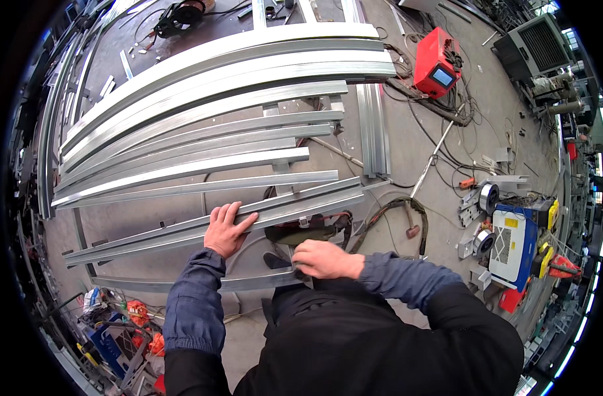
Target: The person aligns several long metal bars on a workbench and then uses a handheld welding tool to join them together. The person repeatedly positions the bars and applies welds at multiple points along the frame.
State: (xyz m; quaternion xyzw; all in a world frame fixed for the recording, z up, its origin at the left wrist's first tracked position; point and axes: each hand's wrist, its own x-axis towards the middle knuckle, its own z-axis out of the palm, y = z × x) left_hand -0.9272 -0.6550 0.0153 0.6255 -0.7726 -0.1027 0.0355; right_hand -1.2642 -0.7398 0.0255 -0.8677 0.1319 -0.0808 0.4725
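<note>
Rail [192, 230], long, silvery, grooved lengthwise

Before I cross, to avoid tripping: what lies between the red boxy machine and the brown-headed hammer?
Dark cables and a thin silver rod, head view.

Left hand [227, 230] lies spread (right fingers [306, 256] curled).

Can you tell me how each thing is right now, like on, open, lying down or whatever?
Left hand: open, resting on the front beam.
Right hand: fingers curled; can't tell if it holds something.
Front beam: lying under the left hand.
Back beams: laid out side by side.
Red machine's screen: lit.
Hammer: lying down.
</note>
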